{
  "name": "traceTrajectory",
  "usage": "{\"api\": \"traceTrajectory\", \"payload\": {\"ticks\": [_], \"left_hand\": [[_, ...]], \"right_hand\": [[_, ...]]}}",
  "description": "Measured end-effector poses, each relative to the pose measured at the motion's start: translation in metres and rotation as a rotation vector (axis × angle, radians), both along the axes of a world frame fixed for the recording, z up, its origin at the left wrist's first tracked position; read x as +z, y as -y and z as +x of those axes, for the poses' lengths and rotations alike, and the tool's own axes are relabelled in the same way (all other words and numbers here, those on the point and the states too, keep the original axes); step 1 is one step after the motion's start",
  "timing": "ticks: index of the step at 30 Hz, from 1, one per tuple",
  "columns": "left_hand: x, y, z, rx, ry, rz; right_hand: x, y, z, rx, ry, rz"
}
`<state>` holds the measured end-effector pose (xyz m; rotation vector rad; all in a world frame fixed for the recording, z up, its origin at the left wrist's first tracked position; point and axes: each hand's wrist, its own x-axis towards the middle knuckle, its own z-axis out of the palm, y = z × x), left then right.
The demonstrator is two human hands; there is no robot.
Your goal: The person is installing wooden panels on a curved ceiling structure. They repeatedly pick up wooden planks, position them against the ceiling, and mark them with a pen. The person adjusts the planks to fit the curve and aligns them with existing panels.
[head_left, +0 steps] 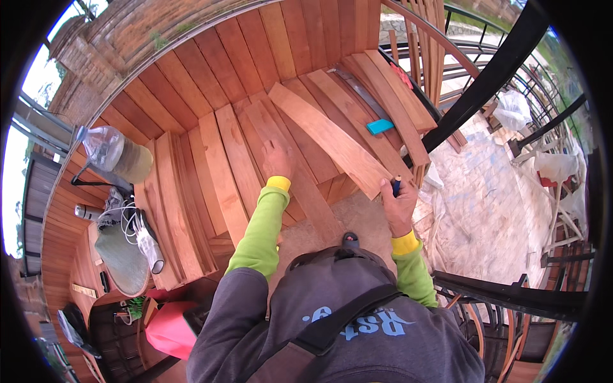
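In the head view, the right hand (400,203) is clamping the near end of a long, light-brown wooden plank (329,134) plus a dark-blue pen-like tool (396,186), probably steadying the plank, which is lying aslant across reddish-brown wooden boards (222,172); the left hand (277,159), fingers apart, is resting there.

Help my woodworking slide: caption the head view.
Right hand at a plank, holding a blue pen-like object; left hand over other boards.

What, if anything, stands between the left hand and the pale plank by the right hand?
Nothing visible does: between the left hand and the pale plank by the right hand, only flat-lying wooden boards show. The teal block is on the plank's other side, not in between.
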<state>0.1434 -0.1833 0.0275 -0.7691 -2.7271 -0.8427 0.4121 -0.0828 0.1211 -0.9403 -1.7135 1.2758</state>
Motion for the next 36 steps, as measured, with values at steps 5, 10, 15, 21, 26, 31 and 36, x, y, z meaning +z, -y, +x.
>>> {"api": "traceTrajectory", "payload": {"ticks": [5,10,15,21,26,31,36], "left_hand": [[0.002,-0.015,0.044,-0.191,0.086,0.335],[0.016,-0.023,0.058,-0.289,0.052,0.325],[0.038,-0.034,0.046,-0.429,-0.118,0.191],[0.055,-0.050,0.019,-0.584,-0.200,-0.020],[0.072,-0.052,-0.011,-0.680,-0.156,-0.129],[0.114,-0.048,-0.006,-0.557,-0.454,0.050],[0.198,-0.043,0.012,-0.302,-0.401,0.437]], "right_hand": [[0.028,0.001,-0.003,0.033,0.004,0.071],[0.020,-0.009,0.000,0.058,-0.008,0.010],[0.024,-0.008,0.003,0.079,0.000,0.024],[0.030,0.001,0.005,0.108,0.040,0.171],[0.028,0.002,0.013,0.169,0.027,0.217],[0.024,-0.016,0.021,0.243,-0.393,-0.276],[-0.055,-0.043,0.016,0.237,-0.017,-0.274]]}}
